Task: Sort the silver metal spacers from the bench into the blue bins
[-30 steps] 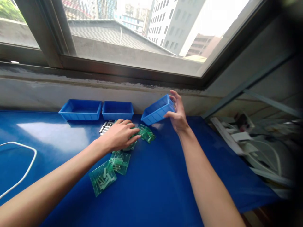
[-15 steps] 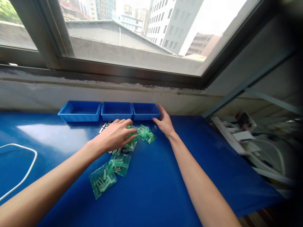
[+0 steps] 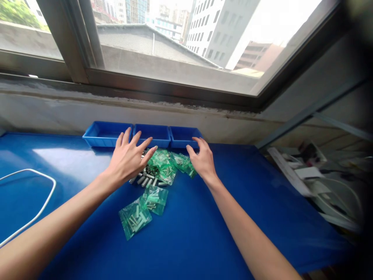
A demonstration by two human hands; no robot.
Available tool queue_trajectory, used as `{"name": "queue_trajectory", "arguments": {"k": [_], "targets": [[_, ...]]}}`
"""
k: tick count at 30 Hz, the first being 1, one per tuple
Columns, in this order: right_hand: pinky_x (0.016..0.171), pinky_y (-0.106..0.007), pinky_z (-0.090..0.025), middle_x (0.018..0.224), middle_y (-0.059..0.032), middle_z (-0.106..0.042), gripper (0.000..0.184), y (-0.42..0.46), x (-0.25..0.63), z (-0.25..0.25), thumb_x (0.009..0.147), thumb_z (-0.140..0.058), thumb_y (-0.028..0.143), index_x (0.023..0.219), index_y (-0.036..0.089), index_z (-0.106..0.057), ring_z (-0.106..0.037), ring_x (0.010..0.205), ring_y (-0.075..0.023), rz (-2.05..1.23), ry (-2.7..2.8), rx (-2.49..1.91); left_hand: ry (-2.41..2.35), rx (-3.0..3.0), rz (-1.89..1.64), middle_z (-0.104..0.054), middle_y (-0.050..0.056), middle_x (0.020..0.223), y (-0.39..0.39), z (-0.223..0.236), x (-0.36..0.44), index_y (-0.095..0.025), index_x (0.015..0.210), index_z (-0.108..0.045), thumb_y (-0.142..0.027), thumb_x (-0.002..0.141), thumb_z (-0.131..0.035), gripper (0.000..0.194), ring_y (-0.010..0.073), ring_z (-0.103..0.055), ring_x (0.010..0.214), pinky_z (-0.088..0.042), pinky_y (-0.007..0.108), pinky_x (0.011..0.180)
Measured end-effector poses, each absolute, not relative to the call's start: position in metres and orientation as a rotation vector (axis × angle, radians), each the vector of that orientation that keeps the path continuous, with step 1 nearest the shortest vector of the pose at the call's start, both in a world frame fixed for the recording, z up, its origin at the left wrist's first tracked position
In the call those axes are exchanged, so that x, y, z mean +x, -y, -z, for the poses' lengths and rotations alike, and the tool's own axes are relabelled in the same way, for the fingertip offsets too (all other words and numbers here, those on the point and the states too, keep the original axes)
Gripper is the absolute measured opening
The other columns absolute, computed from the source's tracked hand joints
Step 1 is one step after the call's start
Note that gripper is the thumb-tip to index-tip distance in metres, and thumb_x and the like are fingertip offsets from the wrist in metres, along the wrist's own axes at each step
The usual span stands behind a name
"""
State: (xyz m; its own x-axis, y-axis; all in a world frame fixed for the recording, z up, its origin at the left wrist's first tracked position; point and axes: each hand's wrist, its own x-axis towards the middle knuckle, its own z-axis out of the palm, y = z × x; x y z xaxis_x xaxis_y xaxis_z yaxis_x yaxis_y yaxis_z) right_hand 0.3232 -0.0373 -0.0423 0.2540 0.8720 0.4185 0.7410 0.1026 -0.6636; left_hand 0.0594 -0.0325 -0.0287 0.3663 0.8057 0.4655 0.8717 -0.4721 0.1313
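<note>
Three blue plastic trays stand in a row against the wall: the left tray (image 3: 96, 137), the middle tray (image 3: 155, 134) and the right tray (image 3: 182, 137). In front of them lies a heap of small green bags (image 3: 163, 165) of metal parts, beside loose grey metal pins (image 3: 144, 179). Two more green bags (image 3: 142, 210) lie nearer to me. My left hand (image 3: 126, 157) hovers with fingers spread over the left side of the heap. My right hand (image 3: 202, 159) is open at the heap's right edge, close to the right tray.
All of it rests on a glossy blue table (image 3: 189, 233) under a window. A white cable (image 3: 35, 194) loops at the left. Past the table's right edge lies a jumble of white parts and cables (image 3: 314, 175).
My right hand set the tilted blue tray down at the right end of the row and let go. My left hand lifted off the bags and spread its fingers.
</note>
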Motion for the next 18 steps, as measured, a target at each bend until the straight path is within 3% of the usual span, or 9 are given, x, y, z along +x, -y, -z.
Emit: {"name": "queue_trajectory", "arguments": {"k": [4, 8, 13, 16, 18], "targets": [[0.116, -0.056, -0.037, 0.146, -0.0152, -0.056, 0.041, 0.033, 0.325, 0.047, 0.088, -0.060, 0.041, 0.123, 0.021, -0.068, -0.045, 0.142, -0.0336, -0.208, 1.535, -1.655, 1.615, -2.458, 0.771, -0.048, 0.013, 0.153, 0.032, 0.033, 0.056, -0.031, 0.142, -0.058, -0.060, 0.101, -0.037, 0.055, 0.0459, -0.042, 0.139, -0.029, 0.074, 0.111], [0.110, -0.055, -0.042, 0.135, -0.0131, -0.065, 0.041, 0.033, 0.329, 0.046, 0.087, -0.061, 0.041, 0.123, 0.022, -0.067, -0.053, 0.133, -0.0332, -0.186, 1.582, -1.618, 1.615, -2.521, 0.735, -0.046, 0.014, 0.153, 0.028, 0.031, 0.057, -0.032, 0.146, -0.054, -0.059, 0.103, -0.033, 0.055, 0.0413, -0.047, 0.135, -0.027, 0.074, 0.112], [0.104, -0.050, -0.048, 0.134, -0.0132, -0.064, 0.037, 0.044, 0.328, 0.039, 0.086, -0.063, 0.038, 0.118, 0.021, -0.066, -0.062, 0.118, -0.0309, -0.143, 1.532, -1.565, 1.618, -2.513, 0.782, -0.043, 0.015, 0.154, 0.029, 0.027, 0.052, -0.027, 0.145, -0.055, -0.054, 0.104, -0.035, 0.054, 0.0403, -0.039, 0.143, -0.027, 0.069, 0.116], [0.101, -0.050, -0.048, 0.115, -0.0112, -0.071, 0.029, 0.060, 0.318, 0.038, 0.086, -0.063, 0.042, 0.108, 0.022, -0.067, -0.064, 0.111, -0.0308, -0.200, 1.533, -1.611, 1.504, -2.580, 0.833, -0.042, 0.014, 0.156, 0.040, 0.028, 0.046, -0.024, 0.144, -0.056, -0.050, 0.104, -0.039, 0.051, 0.0388, -0.033, 0.148, -0.028, 0.064, 0.120], [0.105, -0.054, -0.045, 0.120, -0.0111, -0.070, 0.037, 0.069, 0.309, 0.040, 0.088, -0.062, 0.049, 0.114, 0.024, -0.065, -0.062, 0.118, -0.0325, -0.364, 1.569, -1.668, 1.422, -2.689, 0.827, -0.039, 0.013, 0.158, 0.053, 0.029, 0.044, -0.026, 0.146, -0.053, -0.051, 0.103, -0.041, 0.051, 0.0383, -0.028, 0.150, -0.029, 0.063, 0.120]]}}
